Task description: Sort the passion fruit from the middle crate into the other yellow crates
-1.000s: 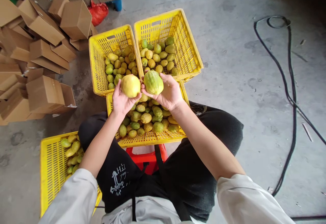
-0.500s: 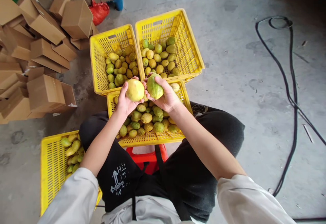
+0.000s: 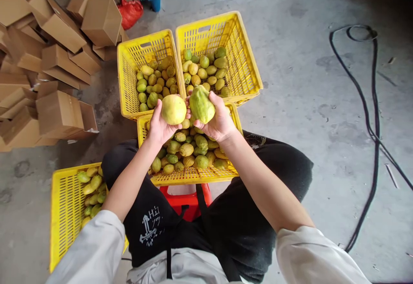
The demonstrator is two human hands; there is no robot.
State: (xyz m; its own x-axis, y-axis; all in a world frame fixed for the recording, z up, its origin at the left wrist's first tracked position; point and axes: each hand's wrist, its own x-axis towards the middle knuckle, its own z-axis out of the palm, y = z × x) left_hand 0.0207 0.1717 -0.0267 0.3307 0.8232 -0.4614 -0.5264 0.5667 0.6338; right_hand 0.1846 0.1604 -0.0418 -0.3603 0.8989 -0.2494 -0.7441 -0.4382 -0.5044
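My left hand is closed around a smooth, round yellow papaya-like fruit. Beside it, my right hand grips a ridged green papaya-like fruit with yellow streaks, its narrower end toward me. Both fruits are held close together, a small gap between them, with some fingers hidden underneath. Directly below the hands, a yellow plastic crate between my knees holds many similar green and yellow fruits.
Beyond it stand two more yellow crates, left and right, partly filled with fruit. Another fruit crate is at lower left. Cardboard boxes pile up at left. A red stool sits below; a black cable lies at right.
The green fruit has turned in my right hand, so its narrower end now points toward me. Both hands have shifted slightly right in view, and the yellow fruit has rotated a little.
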